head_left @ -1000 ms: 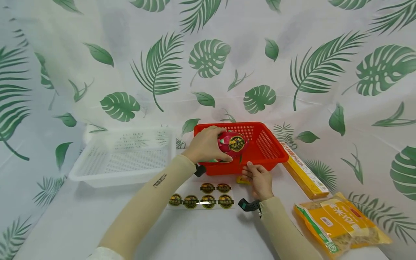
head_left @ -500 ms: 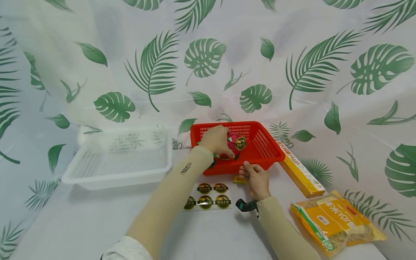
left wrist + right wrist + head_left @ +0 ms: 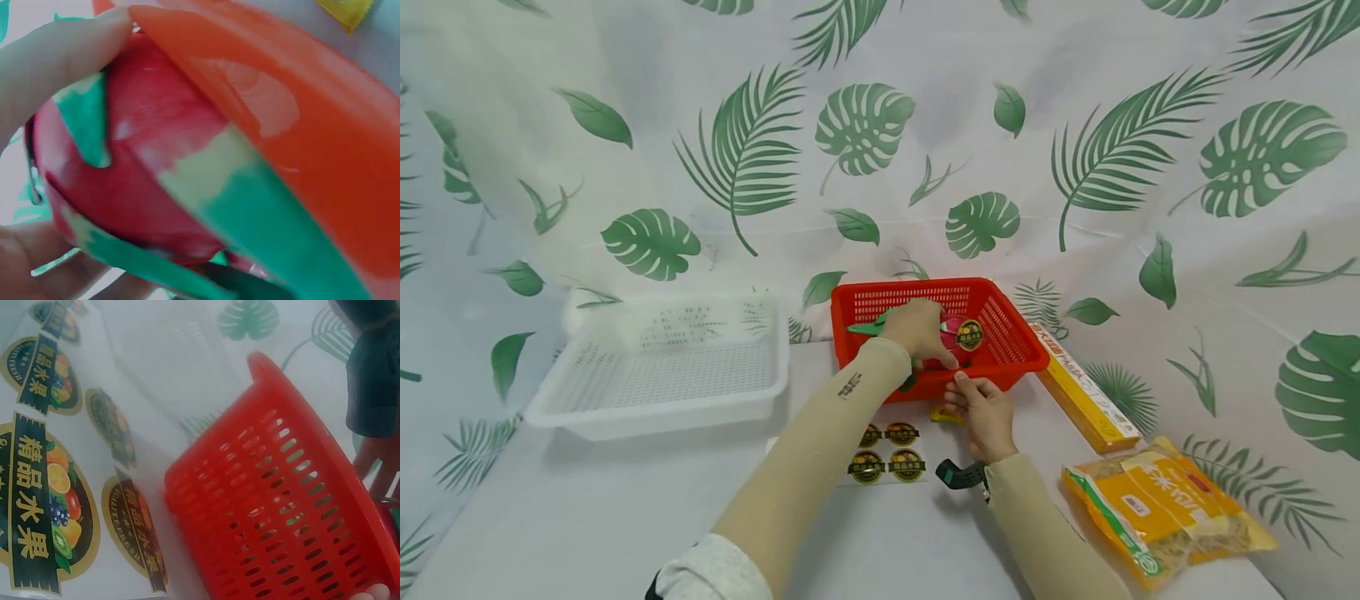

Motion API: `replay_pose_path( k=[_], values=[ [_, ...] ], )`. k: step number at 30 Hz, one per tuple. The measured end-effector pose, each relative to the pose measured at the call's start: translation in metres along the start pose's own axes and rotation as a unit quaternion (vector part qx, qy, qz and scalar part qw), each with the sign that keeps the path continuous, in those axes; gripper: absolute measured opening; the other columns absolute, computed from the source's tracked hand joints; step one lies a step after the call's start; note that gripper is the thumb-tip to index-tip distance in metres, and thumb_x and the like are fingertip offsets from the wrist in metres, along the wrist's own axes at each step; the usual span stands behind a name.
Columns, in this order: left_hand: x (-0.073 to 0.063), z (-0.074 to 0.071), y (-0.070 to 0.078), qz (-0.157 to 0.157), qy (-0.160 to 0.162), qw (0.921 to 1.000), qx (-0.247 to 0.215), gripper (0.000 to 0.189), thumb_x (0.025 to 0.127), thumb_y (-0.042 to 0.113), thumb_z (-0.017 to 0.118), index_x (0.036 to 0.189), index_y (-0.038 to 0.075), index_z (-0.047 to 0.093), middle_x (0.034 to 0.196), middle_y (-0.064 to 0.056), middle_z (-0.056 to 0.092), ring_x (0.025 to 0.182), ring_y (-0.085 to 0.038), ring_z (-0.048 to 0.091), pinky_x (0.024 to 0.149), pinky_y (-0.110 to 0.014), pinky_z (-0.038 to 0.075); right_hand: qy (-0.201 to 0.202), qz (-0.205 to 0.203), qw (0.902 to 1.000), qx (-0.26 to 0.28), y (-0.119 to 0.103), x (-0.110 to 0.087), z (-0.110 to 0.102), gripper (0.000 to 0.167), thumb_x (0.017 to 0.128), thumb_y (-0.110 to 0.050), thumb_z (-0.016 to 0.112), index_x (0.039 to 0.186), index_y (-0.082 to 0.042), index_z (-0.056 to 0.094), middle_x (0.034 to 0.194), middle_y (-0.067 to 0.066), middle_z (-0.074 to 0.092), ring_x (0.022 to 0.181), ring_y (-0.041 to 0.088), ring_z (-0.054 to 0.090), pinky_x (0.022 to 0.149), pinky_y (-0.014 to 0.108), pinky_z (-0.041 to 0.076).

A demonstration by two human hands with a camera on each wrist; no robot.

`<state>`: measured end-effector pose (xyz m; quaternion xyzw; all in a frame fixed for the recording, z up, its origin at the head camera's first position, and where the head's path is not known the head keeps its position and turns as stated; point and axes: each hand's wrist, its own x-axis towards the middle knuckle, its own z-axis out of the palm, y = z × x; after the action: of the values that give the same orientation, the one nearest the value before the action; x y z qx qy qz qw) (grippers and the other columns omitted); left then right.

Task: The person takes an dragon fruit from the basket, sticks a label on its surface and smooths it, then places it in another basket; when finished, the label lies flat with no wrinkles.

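Observation:
Inside the red plastic basket, my left hand grips a pink dragon fruit that bears a round black-and-gold sticker. In the left wrist view, the thumb lies on one side of the dragon fruit and the fingers spread along the other; its green scales lie close to the basket wall. My right hand holds the front rim of the basket, its fingers curled there. Two fingertips show at that rim in the right wrist view.
A sheet of round stickers lies in front of the basket, with a small yellow packet nearby. A white basket stands at left. To the right are a yellow pasta box and an orange bag.
My left hand has moved right and lower into the red basket with the dragon fruit. The right hand stays at the front rim. The head view has shifted slightly.

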<state>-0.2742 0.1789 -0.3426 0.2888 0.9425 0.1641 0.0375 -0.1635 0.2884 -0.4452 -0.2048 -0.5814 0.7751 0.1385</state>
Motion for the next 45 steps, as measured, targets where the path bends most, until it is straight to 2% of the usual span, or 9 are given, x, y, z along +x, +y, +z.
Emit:
replay_pose_path(
  k=[3,8,12,21,25,30,35,40,45],
  values=[
    [0.001,0.002,-0.006,-0.013,-0.009,0.9997,-0.016,0.061,0.073,0.051,0.092,0.113,0.014,0.067,0.097,0.003,0.071,0.078,-0.014,0.065,0.071,-0.027,0.057,0.003,0.007,1.0,-0.006,0.001,-0.001,0.002,0.018,0.102,-0.028,0.068,0.096,-0.01,0.066,0.08,-0.008,0.076,0.075,0.009,0.071,0.078,0.027,0.063],
    [0.011,0.009,-0.019,-0.021,-0.028,0.9992,0.018,0.061,0.071,0.054,0.093,0.111,0.015,0.068,0.098,0.004,0.07,0.082,-0.013,0.064,0.077,-0.03,0.059,0.003,0.019,0.9997,-0.015,0.001,-0.003,0.004,0.02,0.102,-0.029,0.067,0.101,-0.009,0.065,0.085,-0.005,0.077,0.077,0.01,0.072,0.081,0.028,0.063],
    [0.008,0.006,-0.022,-0.021,-0.043,0.9984,0.029,0.06,0.074,0.055,0.09,0.112,0.014,0.069,0.098,0.003,0.074,0.081,-0.014,0.065,0.079,-0.032,0.06,0.001,0.022,0.9995,-0.023,-0.001,-0.005,0.005,0.022,0.102,-0.031,0.068,0.103,-0.009,0.065,0.087,-0.004,0.077,0.079,0.01,0.072,0.083,0.028,0.063],
    [-0.007,-0.007,-0.025,-0.021,-0.086,0.996,0.01,0.071,0.082,0.042,0.088,0.139,0.01,0.061,0.132,-0.004,0.07,0.112,-0.019,0.067,0.102,-0.036,0.056,-0.002,0.027,0.9992,-0.028,0.0,-0.003,0.008,0.023,0.103,-0.031,0.066,0.106,-0.008,0.063,0.087,-0.005,0.076,0.081,0.011,0.072,0.082,0.028,0.062],
    [-0.006,-0.008,-0.027,-0.017,-0.1,0.9948,-0.006,0.062,0.088,0.034,0.084,0.139,0.009,0.061,0.13,-0.006,0.07,0.106,-0.018,0.066,0.093,-0.034,0.058,-0.005,0.017,0.9995,-0.024,0.002,0.0,0.01,0.022,0.103,-0.03,0.066,0.102,-0.008,0.063,0.085,-0.006,0.075,0.078,0.01,0.071,0.082,0.029,0.063],
    [-0.002,-0.005,-0.034,-0.026,-0.122,0.9915,-0.035,0.037,0.092,0.027,0.081,0.121,0.009,0.068,0.106,-0.003,0.074,0.082,-0.014,0.062,0.072,-0.027,0.051,-0.009,0.013,0.9997,-0.017,0.005,0.002,0.013,0.019,0.103,-0.028,0.066,0.096,-0.01,0.064,0.086,-0.003,0.076,0.076,0.01,0.071,0.081,0.03,0.063],
    [-0.003,-0.003,-0.04,-0.031,-0.13,0.9898,-0.049,0.034,0.092,0.027,0.081,0.118,0.009,0.068,0.099,-0.001,0.072,0.078,-0.013,0.06,0.068,-0.027,0.049,-0.015,0.014,0.9996,-0.018,0.007,0.002,0.015,0.019,0.104,-0.027,0.065,0.096,-0.01,0.064,0.086,-0.002,0.076,0.075,0.01,0.071,0.081,0.03,0.063],
    [-0.002,-0.003,-0.046,-0.031,-0.126,0.9907,-0.041,0.044,0.092,0.029,0.081,0.128,0.008,0.066,0.111,-0.003,0.072,0.086,-0.015,0.062,0.075,-0.029,0.053,-0.021,0.019,0.9994,-0.019,0.008,0.003,0.02,0.02,0.104,-0.029,0.065,0.097,-0.009,0.063,0.086,-0.003,0.076,0.076,0.01,0.071,0.084,0.032,0.063],
    [-0.002,-0.006,-0.053,-0.013,-0.114,0.993,-0.03,0.058,0.094,0.034,0.078,0.142,0.007,0.059,0.129,-0.005,0.07,0.104,-0.015,0.064,0.094,-0.031,0.056,-0.024,0.03,0.9977,-0.057,0.004,0.003,0.022,0.035,0.105,-0.035,0.061,0.115,-0.001,0.064,0.084,-0.005,0.075,0.075,0.009,0.07,0.082,0.031,0.063]
  ],
)
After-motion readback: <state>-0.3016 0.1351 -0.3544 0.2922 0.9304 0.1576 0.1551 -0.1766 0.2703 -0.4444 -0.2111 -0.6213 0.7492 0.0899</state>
